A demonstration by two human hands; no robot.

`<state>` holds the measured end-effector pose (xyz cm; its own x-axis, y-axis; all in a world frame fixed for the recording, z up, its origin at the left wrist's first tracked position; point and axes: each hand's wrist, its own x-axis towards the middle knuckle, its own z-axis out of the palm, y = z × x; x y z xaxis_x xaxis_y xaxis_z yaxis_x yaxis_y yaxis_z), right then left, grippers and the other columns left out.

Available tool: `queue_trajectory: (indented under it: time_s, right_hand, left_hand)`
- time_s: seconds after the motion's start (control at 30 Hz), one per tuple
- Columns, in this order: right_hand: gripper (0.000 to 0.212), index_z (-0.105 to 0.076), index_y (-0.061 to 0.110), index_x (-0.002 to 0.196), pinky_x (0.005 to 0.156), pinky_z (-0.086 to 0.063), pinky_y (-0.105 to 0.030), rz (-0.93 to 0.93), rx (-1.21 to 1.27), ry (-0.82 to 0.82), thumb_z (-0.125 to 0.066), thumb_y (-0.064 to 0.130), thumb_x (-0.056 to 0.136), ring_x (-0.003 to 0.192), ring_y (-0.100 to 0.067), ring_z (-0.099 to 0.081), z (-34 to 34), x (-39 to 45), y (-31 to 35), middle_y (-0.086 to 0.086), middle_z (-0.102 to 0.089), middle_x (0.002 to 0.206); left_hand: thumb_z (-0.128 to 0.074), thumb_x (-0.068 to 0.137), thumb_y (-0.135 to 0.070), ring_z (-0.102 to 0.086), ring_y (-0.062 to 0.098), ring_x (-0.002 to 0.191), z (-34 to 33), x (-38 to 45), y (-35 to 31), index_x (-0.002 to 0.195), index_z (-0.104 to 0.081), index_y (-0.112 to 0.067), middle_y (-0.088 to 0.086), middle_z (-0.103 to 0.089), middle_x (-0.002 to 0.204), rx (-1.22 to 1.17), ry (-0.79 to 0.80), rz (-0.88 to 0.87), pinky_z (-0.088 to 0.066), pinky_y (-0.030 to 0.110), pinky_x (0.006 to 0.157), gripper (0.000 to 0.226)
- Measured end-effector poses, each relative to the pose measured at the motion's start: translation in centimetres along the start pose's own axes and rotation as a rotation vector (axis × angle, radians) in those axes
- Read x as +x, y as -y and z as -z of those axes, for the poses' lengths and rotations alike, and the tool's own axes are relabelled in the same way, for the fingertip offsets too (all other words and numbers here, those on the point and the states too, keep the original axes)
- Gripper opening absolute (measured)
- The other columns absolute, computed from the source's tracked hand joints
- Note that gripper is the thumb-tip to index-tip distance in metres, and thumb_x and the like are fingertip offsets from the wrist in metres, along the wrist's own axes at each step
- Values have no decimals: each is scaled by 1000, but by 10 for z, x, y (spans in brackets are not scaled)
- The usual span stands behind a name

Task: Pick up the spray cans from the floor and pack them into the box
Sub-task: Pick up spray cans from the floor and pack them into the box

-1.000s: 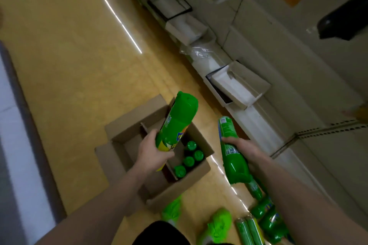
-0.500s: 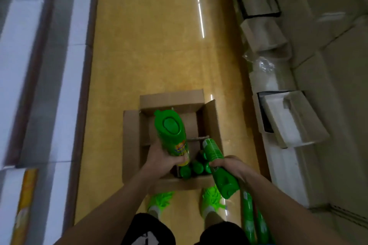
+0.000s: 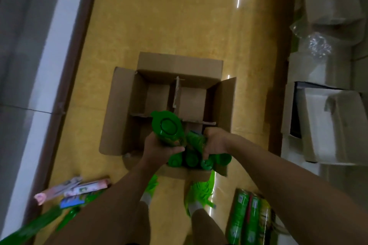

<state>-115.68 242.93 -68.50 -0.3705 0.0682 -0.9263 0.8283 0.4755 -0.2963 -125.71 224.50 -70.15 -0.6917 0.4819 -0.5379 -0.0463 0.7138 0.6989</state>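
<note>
Green spray cans lying on the yellow floor [image 3: 169, 16] at 5 o'clock [image 3: 248, 219]; pink and blue cans at 7 o'clock [image 3: 75, 188]. Left hand [image 3: 159, 150] wraps an upright green-capped spray can [image 3: 166, 128] over the open brown cardboard box [image 3: 179, 63]. Right hand [image 3: 214, 142] grips a second green can [image 3: 194, 139] beside capped cans packed in the near compartment [image 3: 191, 158]. Cardboard dividers [image 3: 177, 91] at 12 o'clock.

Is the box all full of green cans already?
No, the box has bare cardboard compartments at its far side, and green caps show only in the near part by the hands.
</note>
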Motion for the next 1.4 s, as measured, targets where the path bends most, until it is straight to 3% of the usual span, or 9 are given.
queue_trajectory:
  time_s: [0.2, 0.33, 0.57, 0.67, 0.9, 1.03, 1.17, 1.27, 1.4]
  right_hand:
    - [41, -64, 11, 94, 64, -48, -29, 73, -241, 0, -85, 32, 65, 84, -22, -55, -6, 63, 8, -4, -58, 86]
    - [36, -47, 16, 74, 61, -45, -30, 98, -268, -53, -82, 21, 69, 82, -25, -56, -20, 98, 7, -5, -51, 78]
    - [22, -58, 14, 97, 68, -49, -33, 138, -288, 11, -69, 29, 84, 83, -25, -59, -49, 141, 9, -6, -59, 91]
    - [24, -60, 14, 103, 78, -52, -36, 114, -302, 28, -62, 34, 89, 87, -27, -59, -57, 154, 6, -7, -62, 97]
    - [42, -59, 18, 119, 96, -36, -45, 7, -262, -18, -56, 48, 89, 122, -37, -44, -84, 161, -13, -13, -57, 120]
    - [61, -53, 26, 137, 99, -48, -43, 69, 233, -273, -64, 22, 77, 123, -35, -50, -85, 141, -21, -12, -60, 123]
    - [97, -38, 36, 149, 110, -42, -41, 323, 554, -331, -71, 11, 62, 135, -22, -43, -85, 108, -15, -1, -51, 142]
    - [89, -41, 36, 146, 109, -43, -35, 499, 491, -340, -83, 19, 69, 131, -13, -48, -93, 99, -1, 7, -53, 140]
    - [59, -61, 18, 131, 97, -50, -41, 543, 162, -401, -78, 14, 74, 115, -22, -59, -107, 110, 13, -4, -66, 123]
  left_hand:
    - [-98, 45, -30, -70, 22, 99, -28, 27, 60, 94, -75, -8, 1, -73, 100, 144, 32, -9, -54, 30, 88, 59]
    - [-74, 51, -63, -70, 20, 98, -45, 37, 94, 96, -75, -9, 3, -74, 100, 281, 78, -78, -56, 33, 86, 70]
    - [-87, 45, -52, -68, 26, 106, -52, 58, 103, 109, -71, -7, 8, -72, 109, 281, 167, -39, -55, 40, 89, 80]
    - [-78, 42, -66, -67, 28, 108, -49, 65, 112, 112, -69, -9, 8, -71, 112, 254, 207, -12, -55, 45, 91, 91]
    - [-86, 41, -58, -62, 29, 117, -52, 75, 107, 119, -64, -12, 10, -67, 122, 265, 297, 61, -51, 47, 98, 93]
    - [-97, 56, -33, -59, 23, 121, -55, 75, 113, 136, -52, -15, 6, -63, 130, 366, 316, 64, -46, 29, 102, 94]
    - [-93, 59, -41, -61, 25, 118, -59, 74, 121, 132, -55, -16, 4, -65, 126, 340, 272, 146, -48, 30, 98, 86]
    - [-78, 79, -38, -57, 29, 120, -58, 74, 116, 133, -54, -17, 7, -63, 128, 436, 381, 175, -40, 28, 90, 63]
    - [-65, 61, -55, -53, 32, 128, -44, 62, 118, 139, -51, -18, 8, -62, 132, 525, 537, 161, -45, 37, 98, 87]
